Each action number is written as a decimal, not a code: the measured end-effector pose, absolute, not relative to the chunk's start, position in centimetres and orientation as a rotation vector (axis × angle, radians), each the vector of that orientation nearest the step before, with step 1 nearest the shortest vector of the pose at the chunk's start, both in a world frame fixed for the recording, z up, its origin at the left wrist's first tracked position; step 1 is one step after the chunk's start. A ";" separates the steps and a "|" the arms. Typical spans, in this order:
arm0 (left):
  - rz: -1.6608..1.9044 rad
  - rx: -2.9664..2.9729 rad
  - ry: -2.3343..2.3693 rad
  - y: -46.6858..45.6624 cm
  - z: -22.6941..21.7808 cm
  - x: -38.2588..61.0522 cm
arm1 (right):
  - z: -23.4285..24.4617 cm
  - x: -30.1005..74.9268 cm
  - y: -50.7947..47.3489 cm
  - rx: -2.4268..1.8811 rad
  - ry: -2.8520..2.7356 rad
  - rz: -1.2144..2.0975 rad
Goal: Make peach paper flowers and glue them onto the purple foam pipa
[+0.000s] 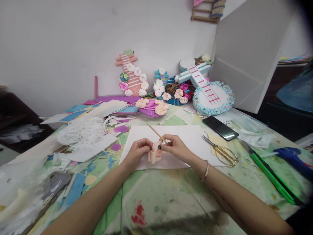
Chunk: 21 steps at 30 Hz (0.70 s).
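Observation:
Both hands meet over a white sheet (186,137) lying on the paint-stained table. My left hand (137,150) pinches a peach paper strip (155,154) that curls and hangs down between the two hands. My right hand (175,147) is closed on a thin wooden stick (155,132), which points up and to the left, and its fingers also press the peach paper against the stick. A silver bangle sits on my right wrist.
Gold scissors (223,151) lie right of the sheet, a black phone (220,128) behind them. A green-handled tool (271,176) and a blue glue gun (293,158) lie far right. Guitar-shaped crafts with paper flowers (210,94) line the wall. A tangle of white cord (83,132) sits left.

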State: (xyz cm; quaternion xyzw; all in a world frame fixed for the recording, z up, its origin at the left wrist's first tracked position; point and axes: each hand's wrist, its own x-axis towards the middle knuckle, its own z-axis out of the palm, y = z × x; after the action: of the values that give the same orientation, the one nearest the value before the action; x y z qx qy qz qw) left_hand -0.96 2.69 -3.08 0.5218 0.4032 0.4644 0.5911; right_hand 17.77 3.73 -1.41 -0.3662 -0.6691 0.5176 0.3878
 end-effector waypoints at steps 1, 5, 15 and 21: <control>1.066 1.221 0.920 2.6 -3.1 -0.9 | -1.4 17.7 3.6 -0.932 -1.690 1.350; 1.021 1.237 0.872 2.5 -3.2 -0.8 | -1.4 17.7 3.4 -0.961 -1.694 1.381; 1.094 1.289 0.950 2.1 -2.4 -0.7 | -1.5 17.9 3.9 -0.948 -1.801 1.180; 1.033 1.318 0.952 1.8 -2.0 -0.6 | -1.6 18.1 3.9 -0.947 -1.789 1.242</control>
State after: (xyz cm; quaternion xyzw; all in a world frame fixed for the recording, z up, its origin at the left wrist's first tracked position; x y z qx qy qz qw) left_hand -0.65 1.85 -2.05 0.5617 0.4059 0.4403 0.5708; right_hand 18.08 3.90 -1.63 -0.3699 -0.6985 0.4851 0.3740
